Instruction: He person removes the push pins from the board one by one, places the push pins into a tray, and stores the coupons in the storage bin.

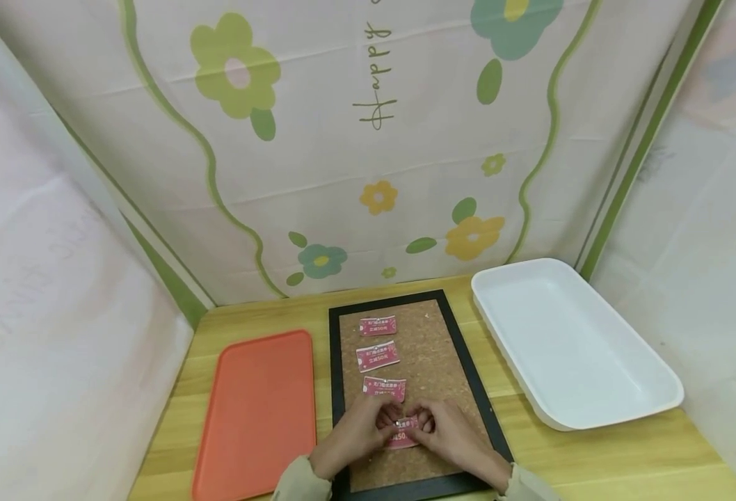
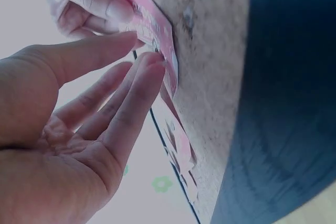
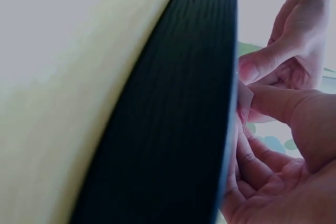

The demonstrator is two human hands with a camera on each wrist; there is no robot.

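A pink-and-white coupon (image 1: 401, 438) lies low on a cork board (image 1: 433, 362) in a black frame. My left hand (image 1: 358, 426) holds the coupon's left side, thumb and fingertips close together. From the other side my right hand (image 1: 456, 435) pinches its right edge between thumb and fingers. In the left wrist view the coupon (image 2: 149, 22) bows slightly, and a small dark spot shows between the left fingertips. The right wrist view has one coupon corner (image 3: 244, 100) by the right thumb; the rest is hidden. Three similar coupons, the nearest one (image 1: 385, 388) partly covered, run up the board.
An orange-red tray (image 1: 258, 417) lies left of the board on the wood-grain table (image 1: 243, 320). To the right stands a deeper white tray (image 1: 568, 341) with raised walls. Printed flower cloth (image 1: 318, 160) hangs behind the table and at both sides.
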